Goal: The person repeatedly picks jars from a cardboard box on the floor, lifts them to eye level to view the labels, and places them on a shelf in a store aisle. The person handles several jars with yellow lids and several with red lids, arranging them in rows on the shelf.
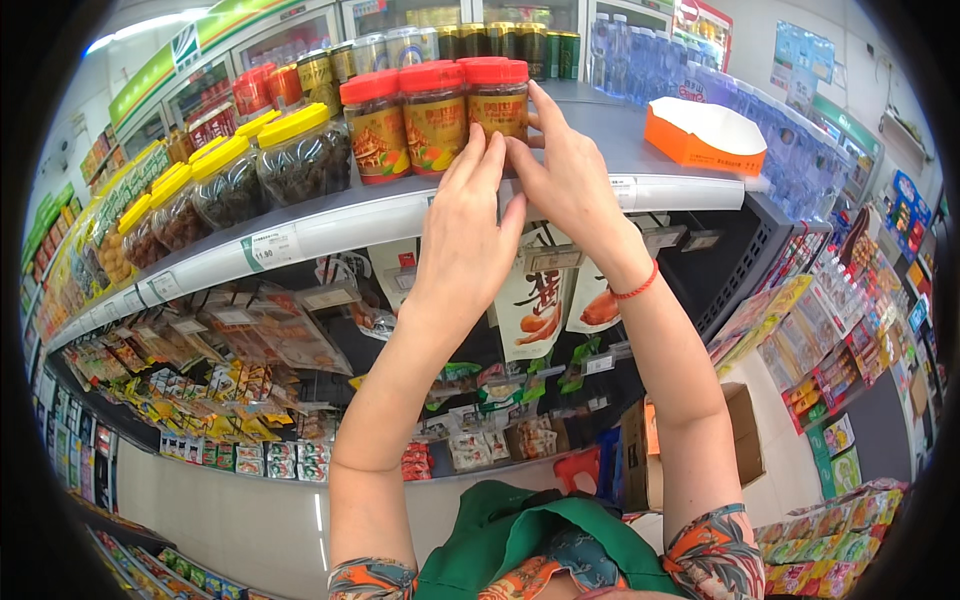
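Several red-lidded jars with printed gold labels, including a left jar (375, 135), a middle jar (435, 124) and a right jar (499, 101), stand upright at the front of the grey top shelf (600, 139). Another red lid shows just behind the right jar. My right hand (566, 172) wraps the right jar's right side, index finger up by the lid and thumb at the lower front. With its fingertips against the lower front of that same jar, my left hand (472, 225) has its thumb apart. A red cord circles my right wrist.
Yellow-lidded clear jars (300, 150) of dark food line the shelf to the left. Cans (510, 45) stand behind. An orange cardboard tray (705, 139) sits right, near wrapped water bottles (780, 135). Snack packets (532, 300) hang below the white price rail (360, 229). A cardboard box (742, 435) is on the floor.
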A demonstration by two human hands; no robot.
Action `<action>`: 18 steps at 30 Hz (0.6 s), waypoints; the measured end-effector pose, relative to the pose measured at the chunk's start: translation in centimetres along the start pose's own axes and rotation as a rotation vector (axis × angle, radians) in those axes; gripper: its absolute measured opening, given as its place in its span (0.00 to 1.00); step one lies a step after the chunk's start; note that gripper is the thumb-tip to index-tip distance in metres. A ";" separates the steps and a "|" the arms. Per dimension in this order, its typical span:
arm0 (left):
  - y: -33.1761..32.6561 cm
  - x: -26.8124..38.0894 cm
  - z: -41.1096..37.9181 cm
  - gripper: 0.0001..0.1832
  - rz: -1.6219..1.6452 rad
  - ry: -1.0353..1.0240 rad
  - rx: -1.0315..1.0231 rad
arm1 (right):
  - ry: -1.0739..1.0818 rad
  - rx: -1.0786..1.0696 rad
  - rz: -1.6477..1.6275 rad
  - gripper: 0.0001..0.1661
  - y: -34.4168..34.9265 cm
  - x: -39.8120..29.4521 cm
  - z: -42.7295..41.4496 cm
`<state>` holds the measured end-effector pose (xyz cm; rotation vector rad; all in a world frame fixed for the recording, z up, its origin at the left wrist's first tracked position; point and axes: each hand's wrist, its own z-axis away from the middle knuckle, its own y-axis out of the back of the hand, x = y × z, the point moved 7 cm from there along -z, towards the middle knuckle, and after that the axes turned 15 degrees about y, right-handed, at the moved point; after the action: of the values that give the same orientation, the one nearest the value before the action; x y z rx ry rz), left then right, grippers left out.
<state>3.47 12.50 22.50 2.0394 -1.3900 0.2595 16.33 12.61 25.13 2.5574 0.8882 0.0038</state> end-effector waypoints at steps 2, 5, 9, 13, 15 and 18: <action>0.0 -0.1 0.1 0.30 0.000 0.001 -0.001 | -0.022 -0.013 -0.004 0.36 0.0 -0.2 0.0; -0.2 0.1 0.2 0.31 0.007 -0.008 -0.032 | -0.009 -0.038 0.054 0.35 0.0 -0.1 0.1; -0.1 0.6 0.6 0.33 -0.010 -0.039 -0.032 | 0.004 -0.046 0.108 0.34 0.3 -0.3 0.5; -0.2 1.3 1.5 0.33 0.069 -0.047 -0.050 | 0.130 0.054 0.163 0.32 1.7 -1.7 1.6; -0.2 1.8 2.1 0.33 0.122 -0.070 -0.051 | 0.108 0.056 0.109 0.31 2.6 -2.7 2.2; -0.4 2.1 3.0 0.34 0.246 -0.034 -0.094 | 0.104 0.084 0.069 0.31 3.8 -3.7 3.5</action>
<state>4.17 9.14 21.06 1.8047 -1.6443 0.2598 16.16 6.37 23.95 2.6861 0.8544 0.1232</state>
